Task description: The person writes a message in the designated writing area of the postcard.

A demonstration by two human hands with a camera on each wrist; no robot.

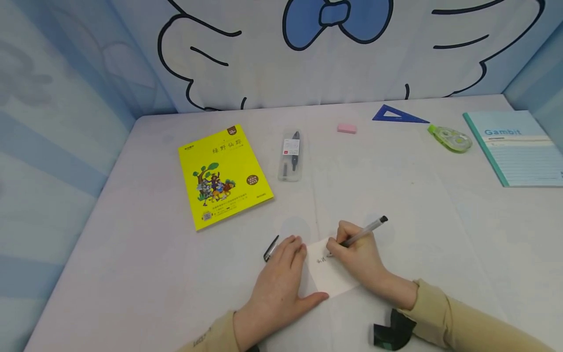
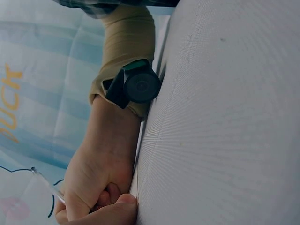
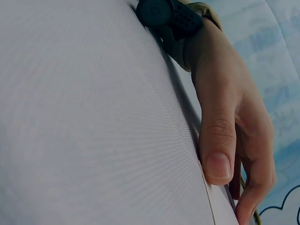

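My right hand grips a pen with a clear barrel and a dark end, its tip down at a small white paper. A few handwritten marks show on the paper beside the tip. On the paper's left side my left hand lies flat, fingers straight, the thumb over its lower edge. A pen cap with a dark clip lies just beyond the left fingers. In the left wrist view the pen rises out of the right hand. The right wrist view shows the left hand resting on the table.
A yellow book lies at the left, beside a clear pen case. Further back are a pink eraser, a blue set square and a green correction tape. A light-green notebook lies at the right edge.
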